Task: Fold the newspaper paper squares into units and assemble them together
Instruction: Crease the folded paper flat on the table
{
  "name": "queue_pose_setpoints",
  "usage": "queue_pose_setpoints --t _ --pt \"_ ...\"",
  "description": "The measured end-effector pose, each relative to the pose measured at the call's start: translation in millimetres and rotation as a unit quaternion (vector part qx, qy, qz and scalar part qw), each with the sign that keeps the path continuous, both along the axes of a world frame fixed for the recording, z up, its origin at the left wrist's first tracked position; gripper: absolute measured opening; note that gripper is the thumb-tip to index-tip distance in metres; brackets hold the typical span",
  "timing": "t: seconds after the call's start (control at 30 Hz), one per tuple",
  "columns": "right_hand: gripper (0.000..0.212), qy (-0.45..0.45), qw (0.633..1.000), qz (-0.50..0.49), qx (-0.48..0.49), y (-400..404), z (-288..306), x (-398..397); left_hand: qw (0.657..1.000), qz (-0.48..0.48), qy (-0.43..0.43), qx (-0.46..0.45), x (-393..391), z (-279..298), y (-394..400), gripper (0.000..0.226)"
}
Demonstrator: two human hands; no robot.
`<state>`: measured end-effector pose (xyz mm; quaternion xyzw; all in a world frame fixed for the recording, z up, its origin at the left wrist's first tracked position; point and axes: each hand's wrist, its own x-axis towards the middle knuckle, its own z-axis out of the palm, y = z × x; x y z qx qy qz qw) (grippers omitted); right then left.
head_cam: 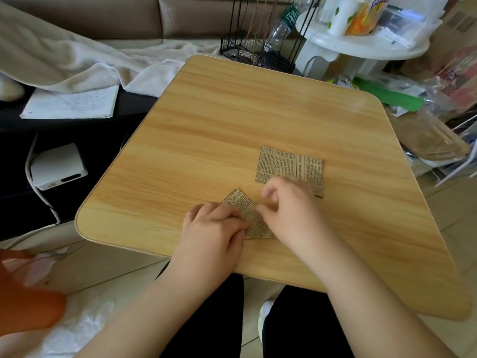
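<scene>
Our left fingers [232,218] are curled down onto the folded newspaper piece [251,220], pressing its left part flat against the table [232,120], with the left hand [214,233] lying over that side of the paper. Our right fingers [268,202] are bent too, the fingertips touching the folded piece's right edge; motion blur keeps us from telling whether they pinch the paper or only push on it. The right hand [291,210] sits just right of the folded piece, and its back covers the near corner of the flat newspaper square [286,164].

The folded piece lies near the table's near edge, one corner pointing away from us, printed columns facing up. The flat square lies just beyond it and to its right, unfolded, text side up, apart from the folded piece.

Farther out from the folded piece, past the table's far edge, stands a black wire basket [255,52], and to the basket's right a white round stand [361,42] holding bags and bottles. Left of the table, a white notebook [72,103] rests on a dark surface, with a white box [58,166] nearer us and a pale blanket [64,60] draped behind.
</scene>
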<state>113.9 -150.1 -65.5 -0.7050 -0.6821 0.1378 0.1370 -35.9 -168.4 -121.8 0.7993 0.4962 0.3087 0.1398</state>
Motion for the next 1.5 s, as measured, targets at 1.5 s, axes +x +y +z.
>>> queue_pose_setpoints --t 1.5 --pt "0.017 0.133 0.989 0.014 0.065 -40.9 -37.9 0.2 0.979 0.134 0.021 -0.149 12.0 16.7 -10.8 0.013"
